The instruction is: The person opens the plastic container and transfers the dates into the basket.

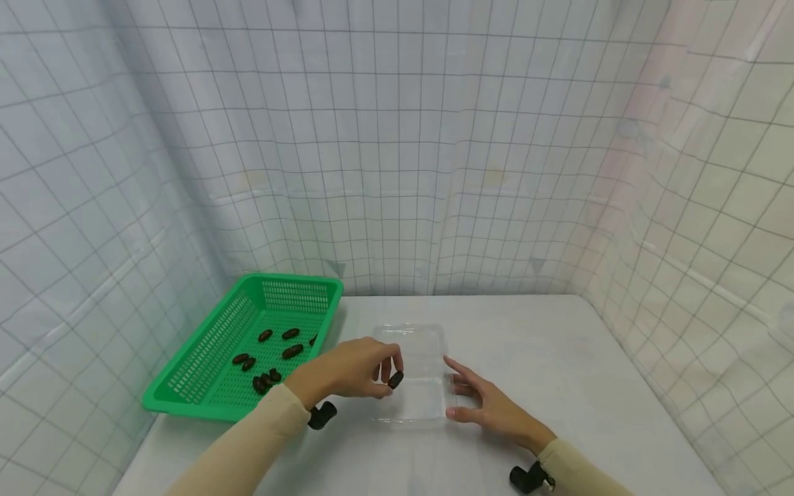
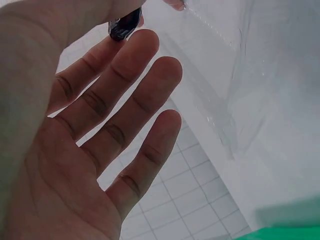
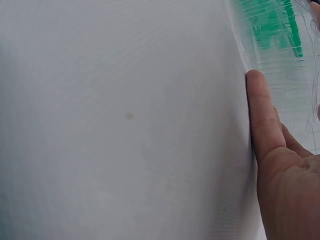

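My left hand point(image 1: 356, 368) pinches a dark brown, glossy date point(image 1: 395, 379) between thumb and index finger. In the left wrist view the date point(image 2: 125, 24) shows at the top edge, and the other fingers spread loosely away from it. Below and beside that hand lies a clear plastic tray point(image 1: 422, 406), its outline faint against the white table. My right hand point(image 1: 493, 406) rests at the tray's right side, thumb and fingers touching or very near its wall. In the right wrist view the right hand point(image 3: 285, 165) has fairly straight fingers along the clear plastic.
A green plastic basket point(image 1: 198, 411) with slotted walls stands on the left, holding several more dates point(image 1: 292, 351). The white table point(image 1: 527, 344) extends to the right of the tray. Grid-patterned white sheets point(image 1: 397, 138) enclose the back and both sides.
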`<state>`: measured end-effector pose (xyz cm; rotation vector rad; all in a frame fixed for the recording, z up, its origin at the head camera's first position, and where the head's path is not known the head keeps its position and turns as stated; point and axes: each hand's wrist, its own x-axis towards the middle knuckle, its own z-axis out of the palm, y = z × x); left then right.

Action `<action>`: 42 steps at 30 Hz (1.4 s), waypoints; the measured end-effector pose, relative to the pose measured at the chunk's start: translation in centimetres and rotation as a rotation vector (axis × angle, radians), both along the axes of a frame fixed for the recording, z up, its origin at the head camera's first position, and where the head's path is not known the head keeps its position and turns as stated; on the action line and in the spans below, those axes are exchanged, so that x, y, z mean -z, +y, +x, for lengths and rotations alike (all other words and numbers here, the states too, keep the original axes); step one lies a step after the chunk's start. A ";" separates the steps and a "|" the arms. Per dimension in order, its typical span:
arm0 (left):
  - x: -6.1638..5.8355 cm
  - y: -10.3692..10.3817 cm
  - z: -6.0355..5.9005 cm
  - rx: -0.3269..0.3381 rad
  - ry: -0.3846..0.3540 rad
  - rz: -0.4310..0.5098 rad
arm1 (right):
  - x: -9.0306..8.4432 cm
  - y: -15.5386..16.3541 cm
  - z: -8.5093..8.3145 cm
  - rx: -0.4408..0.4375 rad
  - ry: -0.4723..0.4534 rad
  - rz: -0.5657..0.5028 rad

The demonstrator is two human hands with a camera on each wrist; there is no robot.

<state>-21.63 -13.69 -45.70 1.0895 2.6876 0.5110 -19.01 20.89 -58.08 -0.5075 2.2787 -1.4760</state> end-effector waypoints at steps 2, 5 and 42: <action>-0.2 -0.6 0.1 0.007 0.018 0.019 | 0.0 0.0 0.1 -0.005 0.004 -0.003; -0.5 -1.4 0.2 0.009 0.028 0.045 | -0.1 0.1 0.1 -0.012 0.014 -0.006; -1.7 -9.7 1.9 -0.199 0.123 0.131 | 0.2 0.0 0.0 -0.017 0.003 -0.013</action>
